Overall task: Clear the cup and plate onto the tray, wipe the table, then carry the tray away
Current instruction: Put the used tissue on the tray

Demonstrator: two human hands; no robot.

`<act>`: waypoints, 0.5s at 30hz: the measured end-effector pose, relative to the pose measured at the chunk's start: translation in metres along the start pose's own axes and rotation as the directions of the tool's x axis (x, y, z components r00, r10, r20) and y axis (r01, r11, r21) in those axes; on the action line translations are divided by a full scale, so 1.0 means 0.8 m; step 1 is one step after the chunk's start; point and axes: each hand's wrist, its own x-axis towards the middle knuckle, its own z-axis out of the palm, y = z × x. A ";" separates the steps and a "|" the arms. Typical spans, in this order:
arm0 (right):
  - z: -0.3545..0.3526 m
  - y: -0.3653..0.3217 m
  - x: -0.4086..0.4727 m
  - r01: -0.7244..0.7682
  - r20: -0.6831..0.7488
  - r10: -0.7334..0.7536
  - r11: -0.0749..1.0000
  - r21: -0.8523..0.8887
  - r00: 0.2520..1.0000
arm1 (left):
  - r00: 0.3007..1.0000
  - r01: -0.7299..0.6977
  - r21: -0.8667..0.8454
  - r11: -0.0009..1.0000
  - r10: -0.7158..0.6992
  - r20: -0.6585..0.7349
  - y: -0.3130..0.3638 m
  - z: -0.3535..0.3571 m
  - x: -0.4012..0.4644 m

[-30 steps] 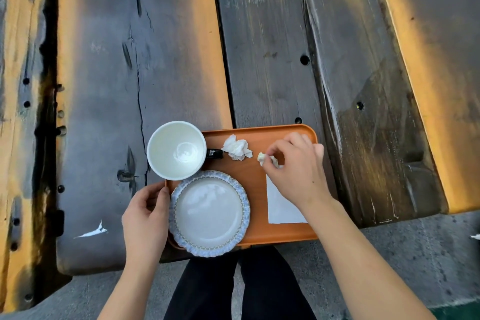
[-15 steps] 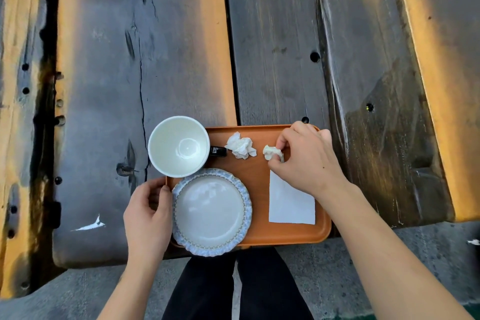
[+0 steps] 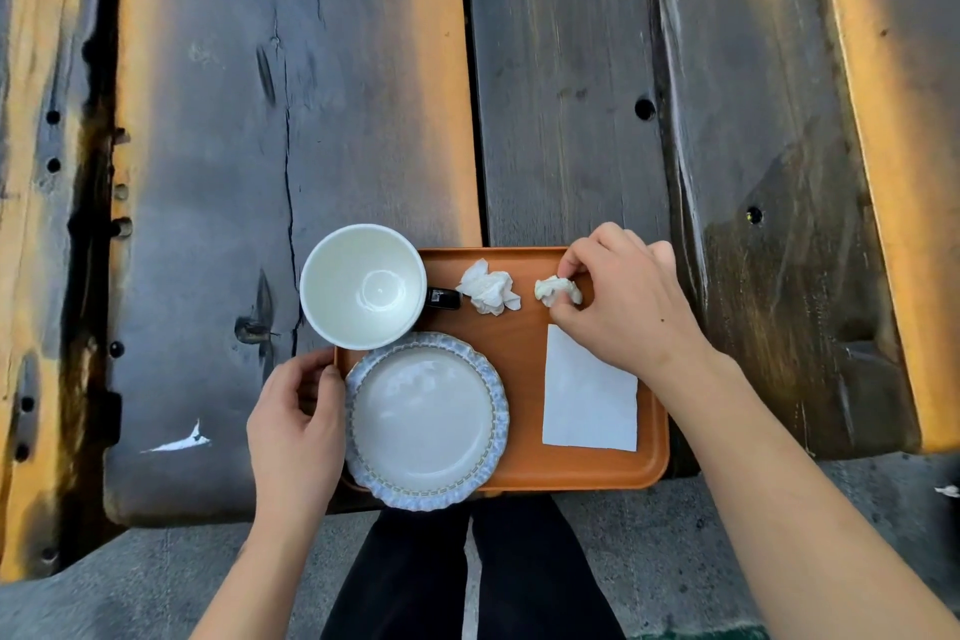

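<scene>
the tabletop (image 3: 363,94) carries the tray (image 3: 524,470), with plate (image 3: 423,418) and cup (image 3: 361,286) already aboard. the left hand (image 3: 296,424) grips the tray's left rim; the right hand (image 3: 623,307) pinches a crumpled tissue (image 3: 557,288). best to drop the wad flat, grip both rims, then lift level.

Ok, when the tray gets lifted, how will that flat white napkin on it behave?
The flat napkin looks thin and floppy, so it would probably droop if picked up. It lies loose on the smooth orange tray with nothing on it, so it is likely light and may slide or blow off when carried.
</scene>
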 end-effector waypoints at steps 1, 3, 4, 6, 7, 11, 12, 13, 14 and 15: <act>-0.001 0.001 -0.002 -0.007 0.001 0.007 1.000 0.025 1.000 | 1.000 0.000 0.000 1.000 0.000 -0.002 0.001 0.000 0.000; -0.003 0.007 -0.012 -0.047 -0.020 0.050 0.993 0.110 0.999 | 1.000 0.005 0.000 1.000 -0.005 -0.005 0.003 0.001 0.000; -0.004 0.012 -0.021 -0.078 -0.058 0.089 0.981 0.178 0.994 | 1.000 0.008 -0.002 1.000 -0.008 -0.009 0.004 0.001 0.000; -0.001 0.024 -0.048 -0.146 -0.175 0.222 0.919 0.367 0.959 | 0.999 0.007 -0.002 1.000 -0.007 -0.031 0.006 0.002 0.001; 0.003 0.029 -0.065 -0.192 -0.209 0.324 0.855 0.482 0.923 | 0.999 0.004 0.001 1.000 -0.004 -0.043 0.007 0.002 0.003; 0.026 0.021 -0.124 -0.289 -0.060 0.627 0.440 0.850 0.777 | 0.999 0.000 0.003 1.000 0.000 -0.043 0.010 0.003 0.006; 0.030 0.016 -0.131 -0.285 -0.027 0.635 0.384 0.878 0.772 | 0.999 0.002 0.009 1.000 -0.001 -0.041 0.011 0.003 0.007; 0.032 0.010 -0.136 -0.275 -0.010 0.632 0.351 0.895 0.775 | 0.999 0.006 0.019 1.000 -0.005 -0.039 0.011 0.004 0.008; 0.033 0.006 -0.140 -0.264 -0.003 0.631 0.329 0.907 0.776 | 0.999 0.016 0.027 1.000 -0.015 -0.034 0.012 0.004 0.009; 0.034 0.004 -0.142 -0.252 -0.002 0.633 0.311 0.917 0.774 | 0.999 0.029 0.029 0.999 -0.029 -0.028 0.013 0.004 0.011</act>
